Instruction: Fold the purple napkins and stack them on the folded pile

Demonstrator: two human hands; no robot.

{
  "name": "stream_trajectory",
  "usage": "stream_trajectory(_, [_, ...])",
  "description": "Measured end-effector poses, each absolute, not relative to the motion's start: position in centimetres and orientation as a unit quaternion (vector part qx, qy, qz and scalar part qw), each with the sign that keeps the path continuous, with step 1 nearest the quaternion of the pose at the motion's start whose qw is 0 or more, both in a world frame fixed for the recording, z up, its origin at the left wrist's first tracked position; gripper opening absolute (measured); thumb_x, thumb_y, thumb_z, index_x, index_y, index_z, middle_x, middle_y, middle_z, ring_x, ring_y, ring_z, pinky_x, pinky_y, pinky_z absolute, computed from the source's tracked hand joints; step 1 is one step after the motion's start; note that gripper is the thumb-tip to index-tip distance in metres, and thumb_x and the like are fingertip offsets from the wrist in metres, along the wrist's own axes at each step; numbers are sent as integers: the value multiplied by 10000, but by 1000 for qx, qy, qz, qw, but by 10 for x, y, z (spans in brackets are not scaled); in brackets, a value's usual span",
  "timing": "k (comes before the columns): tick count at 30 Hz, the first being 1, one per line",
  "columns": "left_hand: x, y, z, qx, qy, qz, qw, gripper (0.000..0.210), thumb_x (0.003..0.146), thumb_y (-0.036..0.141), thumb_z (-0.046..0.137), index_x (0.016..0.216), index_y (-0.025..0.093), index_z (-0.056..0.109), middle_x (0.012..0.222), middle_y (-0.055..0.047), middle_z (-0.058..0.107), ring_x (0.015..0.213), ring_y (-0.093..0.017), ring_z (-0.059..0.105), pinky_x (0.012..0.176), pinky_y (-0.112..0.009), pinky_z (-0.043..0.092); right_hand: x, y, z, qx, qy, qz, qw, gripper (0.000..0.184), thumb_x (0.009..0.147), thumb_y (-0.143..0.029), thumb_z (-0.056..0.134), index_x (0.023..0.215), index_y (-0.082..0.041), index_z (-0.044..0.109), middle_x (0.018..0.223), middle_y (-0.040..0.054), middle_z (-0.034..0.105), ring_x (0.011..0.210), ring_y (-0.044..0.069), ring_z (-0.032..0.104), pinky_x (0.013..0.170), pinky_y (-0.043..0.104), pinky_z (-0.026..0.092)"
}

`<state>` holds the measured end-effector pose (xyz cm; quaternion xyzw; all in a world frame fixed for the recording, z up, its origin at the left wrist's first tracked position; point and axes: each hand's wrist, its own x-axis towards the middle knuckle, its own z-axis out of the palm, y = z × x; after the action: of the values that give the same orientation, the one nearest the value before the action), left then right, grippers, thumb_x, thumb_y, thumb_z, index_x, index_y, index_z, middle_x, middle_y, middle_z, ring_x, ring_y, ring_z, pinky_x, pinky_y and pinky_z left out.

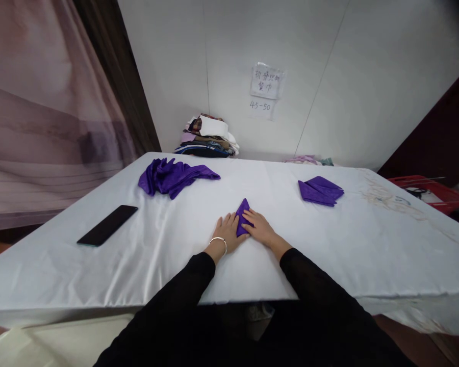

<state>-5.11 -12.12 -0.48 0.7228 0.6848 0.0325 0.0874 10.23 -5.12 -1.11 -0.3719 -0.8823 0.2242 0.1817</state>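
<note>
A purple cloth napkin (pixel 243 210), folded into a narrow pointed shape, lies flat on the white-covered table (pixel 183 239) with its tip pointing away from me. My left hand (pixel 228 232), a silver bangle at its wrist, rests along the napkin's left edge with fingers spread. From the other side my right hand (pixel 258 228) lies across the napkin's right part, fingers stretched out. Both hands cover some of its lower portion. Further right sits a folded purple napkin (pixel 321 191). At the back left is a crumpled heap of purple cloth (pixel 172 177).
A black phone (pixel 107 225) lies on the left of the table. Folded clothes (pixel 208 136) are stacked behind the far edge, below a handwritten paper sign (pixel 268 81). Loose threads (pixel 386 196) lie at the right, near a red basket (pixel 430 196). A curtain (pixel 49 112) hangs at left.
</note>
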Motion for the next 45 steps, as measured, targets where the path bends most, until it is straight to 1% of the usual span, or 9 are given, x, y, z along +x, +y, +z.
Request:
stream_trajectory(6, [-51, -121, -5, 722, 685, 33, 89, 817, 844, 652, 245, 1453, 108, 235, 1543, -106, 177, 1420, -262, 106, 1141, -475, 92, 102, -50, -15, -371, -880, 221, 198, 458, 881, -395, 497, 1303, -221, 528, 1422, 68, 441, 1368, 237, 286, 1120, 435, 216])
stream_trajectory(13, [-51, -122, -3, 723, 684, 35, 88, 807, 843, 654, 260, 1450, 124, 245, 1541, -110, 186, 1418, -266, 116, 1140, -471, 97, 103, -51, -14, -371, -878, 218, 207, 454, 883, -384, 493, 1284, -177, 549, 1409, 90, 454, 1358, 244, 306, 1120, 430, 229])
stream_trajectory(23, [-51, -123, -1, 723, 684, 37, 95, 786, 846, 637, 306, 1451, 140, 244, 1540, -112, 185, 1418, -271, 112, 1138, -467, 94, 103, -51, -13, -368, -884, 203, 206, 433, 887, -373, 491, 1271, -187, 562, 1398, 84, 470, 1350, 243, 322, 1115, 416, 246])
stream_trajectory(26, [-51, -123, -2, 723, 684, 40, 93, 781, 847, 639, 300, 1450, 146, 253, 1540, -110, 183, 1418, -267, 116, 1139, -464, 93, 102, -50, -13, -366, -890, 190, 193, 449, 895, -377, 478, 1286, -167, 545, 1414, 94, 448, 1357, 239, 308, 1117, 410, 239])
stream_trajectory(29, [-51, -123, -2, 724, 683, 40, 91, 800, 844, 639, 304, 1451, 120, 244, 1539, -115, 184, 1418, -264, 116, 1139, -472, 92, 102, -50, -12, -365, -895, 184, 176, 474, 905, -375, 458, 1311, -138, 515, 1436, 115, 410, 1370, 242, 278, 1120, 417, 223])
stream_trajectory(31, [-51, -123, -1, 724, 683, 38, 90, 802, 844, 636, 308, 1450, 114, 241, 1539, -116, 184, 1418, -262, 115, 1138, -474, 95, 101, -50, -12, -366, -896, 186, 168, 471, 905, -374, 455, 1319, -156, 507, 1444, 109, 399, 1375, 241, 268, 1120, 422, 215])
stream_trajectory(35, [-51, -123, 0, 723, 684, 33, 91, 787, 843, 634, 312, 1450, 139, 246, 1541, -108, 183, 1419, -259, 114, 1138, -467, 95, 101, -50, -11, -367, -898, 188, 155, 480, 913, -398, 428, 1339, -184, 486, 1458, 97, 380, 1384, 241, 247, 1121, 428, 202])
stream_trajectory(40, [-52, -122, -4, 724, 683, 35, 90, 801, 841, 643, 306, 1453, 130, 238, 1539, -114, 192, 1419, -272, 109, 1139, -476, 93, 99, -45, -6, -359, -906, 196, 109, 569, 923, -479, 360, 1408, -181, 380, 1506, 97, 279, 1406, 257, 172, 1124, 466, 150])
stream_trajectory(45, [-53, -120, -9, 726, 682, 36, 85, 810, 838, 664, 275, 1455, 141, 239, 1537, -110, 204, 1419, -272, 109, 1138, -474, 99, 94, -32, -6, -387, -895, 198, 96, 555, 907, -475, 380, 1412, -244, 369, 1511, 55, 279, 1404, 248, 186, 1125, 453, 151])
